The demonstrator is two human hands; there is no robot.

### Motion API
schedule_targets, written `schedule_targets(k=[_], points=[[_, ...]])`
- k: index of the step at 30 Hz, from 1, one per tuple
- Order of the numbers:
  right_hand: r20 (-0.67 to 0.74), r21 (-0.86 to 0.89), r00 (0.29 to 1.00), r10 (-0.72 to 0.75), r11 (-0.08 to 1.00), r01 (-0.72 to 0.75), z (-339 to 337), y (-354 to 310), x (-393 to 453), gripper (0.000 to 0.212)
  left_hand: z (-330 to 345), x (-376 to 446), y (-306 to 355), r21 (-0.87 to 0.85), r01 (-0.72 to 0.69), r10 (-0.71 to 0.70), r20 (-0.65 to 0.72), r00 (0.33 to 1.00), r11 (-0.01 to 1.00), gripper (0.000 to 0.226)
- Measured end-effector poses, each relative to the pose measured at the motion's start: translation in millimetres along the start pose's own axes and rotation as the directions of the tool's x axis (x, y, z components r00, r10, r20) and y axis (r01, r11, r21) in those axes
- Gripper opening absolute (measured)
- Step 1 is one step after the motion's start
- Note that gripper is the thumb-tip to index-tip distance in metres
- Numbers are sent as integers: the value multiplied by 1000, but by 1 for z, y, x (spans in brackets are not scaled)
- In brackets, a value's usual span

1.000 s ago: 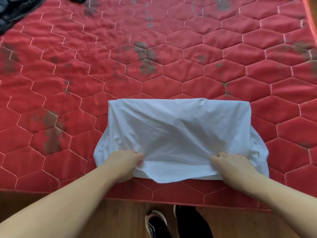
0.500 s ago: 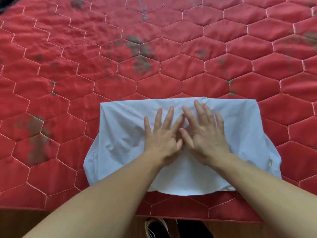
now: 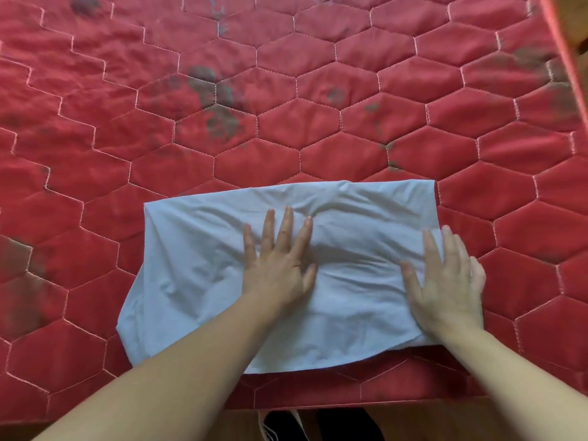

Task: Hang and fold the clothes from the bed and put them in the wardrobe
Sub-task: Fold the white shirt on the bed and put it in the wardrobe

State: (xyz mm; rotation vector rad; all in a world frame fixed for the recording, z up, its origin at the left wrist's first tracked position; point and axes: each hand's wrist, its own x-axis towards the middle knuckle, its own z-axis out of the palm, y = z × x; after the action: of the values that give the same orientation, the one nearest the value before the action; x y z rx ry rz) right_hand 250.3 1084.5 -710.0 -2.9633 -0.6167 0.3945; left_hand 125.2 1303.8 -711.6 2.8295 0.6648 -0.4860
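My left hand (image 3: pixel 280 265) and right hand (image 3: pixel 445 281) press flat, fingers straight and spread, gripping nothing, on a folded white garment (image 3: pixel 197 265) lying at the near edge of the red quilted bed (image 3: pixel 318 106).

The folded garment (image 3: pixel 318 249) lies on the quilted bed cover (image 3: pixel 286 122), near its front edge and a little right of the middle. The left hand (image 3: pixel 280 265) rests flat on the middle of the garment, and the right hand (image 3: pixel 445 281) rests flat at its right end, well apart from the left. In front of the bed's edge, a shoe (image 3: pixel 280 426) stands on the floor.
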Motion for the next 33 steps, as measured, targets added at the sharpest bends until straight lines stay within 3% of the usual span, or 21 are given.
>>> schedule_targets(k=[3,5,7,9,11,12,14,16,18,23,26,30,33], points=[[-18,116,975,220,969,-217,-7,7,-12,78,-4,-15,31,-20,-181,180,-19,983,983,78],[69,221,935,348,909,-354,-15,13,-13,78,-3,-25,52,-65,-231,233,28,972,971,78],[192,363,886,422,808,-463,-22,14,-10,61,-2,-28,66,-176,-166,192,137,972,970,79],[304,535,875,378,692,-484,-28,14,-5,34,-9,-22,74,-391,-14,106,216,971,920,76],[425,660,851,308,538,-524,-40,5,-2,16,-25,-15,78,-656,155,18,248,968,739,72],[441,705,859,259,492,-511,-49,-2,-1,19,-34,-13,80,-781,218,-11,262,965,585,72],[371,766,918,142,512,-389,-70,-25,-3,29,-54,-13,79,-933,298,-19,300,954,201,68],[263,773,965,-2,599,-209,-91,-61,-12,32,-73,-17,71,-914,382,29,382,924,-136,62],[206,727,966,-158,685,-43,-103,-101,-27,35,-87,-23,52,-830,461,121,447,886,-315,61],[237,486,878,-415,833,262,-97,-199,-65,69,-102,-55,-25,-836,397,120,381,917,-378,27],[281,607,801,-528,744,278,-83,-248,-84,76,-92,-77,-81,-796,317,-12,377,926,-516,27],[288,786,641,-712,558,266,-64,-280,-106,55,-69,-98,-146,-727,286,-145,467,872,-625,43],[270,662,618,-739,609,438,-37,-268,-114,59,-47,-104,-170,-727,352,-225,566,793,-590,46]])
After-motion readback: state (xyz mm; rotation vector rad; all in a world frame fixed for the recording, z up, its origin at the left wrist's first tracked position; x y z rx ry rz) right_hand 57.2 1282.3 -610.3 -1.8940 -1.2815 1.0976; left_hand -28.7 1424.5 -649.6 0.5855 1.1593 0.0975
